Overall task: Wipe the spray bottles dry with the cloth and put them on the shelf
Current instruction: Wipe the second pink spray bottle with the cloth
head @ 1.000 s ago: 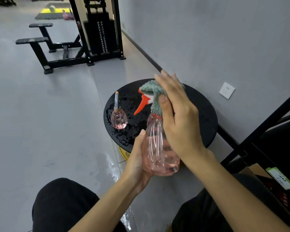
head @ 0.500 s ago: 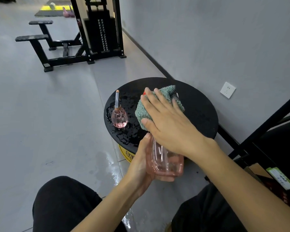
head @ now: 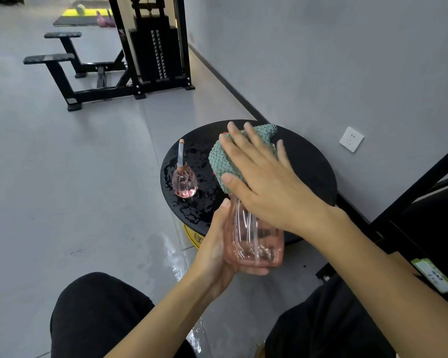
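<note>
Left hand (head: 215, 251) grips a pink spray bottle (head: 254, 241) by its base; right hand (head: 267, 182), fingers spread, presses green cloth (head: 220, 161) onto its top

Spray bottle (head: 254, 236): clear pink plastic, gleaming glossily. Cloth (head: 223, 161): showing knobbly green weave. Round top (head: 308, 161): looking matt black (glistening wet towards nine o'clock).
</note>
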A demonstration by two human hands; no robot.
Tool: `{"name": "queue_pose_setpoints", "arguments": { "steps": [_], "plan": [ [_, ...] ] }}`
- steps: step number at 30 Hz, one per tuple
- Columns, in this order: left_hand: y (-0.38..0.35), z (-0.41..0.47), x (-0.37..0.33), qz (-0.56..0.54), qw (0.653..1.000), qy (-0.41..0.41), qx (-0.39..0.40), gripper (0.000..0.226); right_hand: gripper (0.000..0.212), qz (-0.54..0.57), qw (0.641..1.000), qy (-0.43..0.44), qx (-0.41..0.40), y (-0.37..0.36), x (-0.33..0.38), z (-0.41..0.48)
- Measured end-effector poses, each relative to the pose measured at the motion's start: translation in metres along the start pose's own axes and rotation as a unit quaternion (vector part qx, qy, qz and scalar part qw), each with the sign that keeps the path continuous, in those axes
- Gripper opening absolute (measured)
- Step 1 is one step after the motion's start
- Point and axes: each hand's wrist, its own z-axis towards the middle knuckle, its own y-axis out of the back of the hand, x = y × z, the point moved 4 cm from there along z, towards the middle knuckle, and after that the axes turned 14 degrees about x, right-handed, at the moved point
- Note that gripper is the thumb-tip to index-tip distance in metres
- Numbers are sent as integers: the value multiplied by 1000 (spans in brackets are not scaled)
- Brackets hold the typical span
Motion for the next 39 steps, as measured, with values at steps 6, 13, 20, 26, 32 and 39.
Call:
{"name": "queue_pose_setpoints", "arguments": {
  "steps": [6, 13, 20, 26, 32, 39],
  "plan": [
    [-2, 0, -4, 27, 999, -22, 3, 47, 61, -23, 1000, -2, 12, -3, 5, -7],
    [-3, 0, 8, 24, 999, 6, 34, 64, 67, 7, 999, -37, 29, 3, -13, 6],
    [-4, -2, -4, 44, 999, -26, 3, 35, 60, -32, 996, 33, 78, -10, 5, -15],
    [-6, 0, 5, 27, 999, 8, 18, 61, 67, -7, 999, -19, 49, 1, -12, 4],
    [-2, -4, 0, 48, 999, -8, 11, 44, 66, -30, 994, 34, 103, -13, 1, -15],
    [-7, -1, 8, 31, 998, 11, 47, 67, 76, -3, 997, -23, 74, 2, -13, 2]
  ]
}}
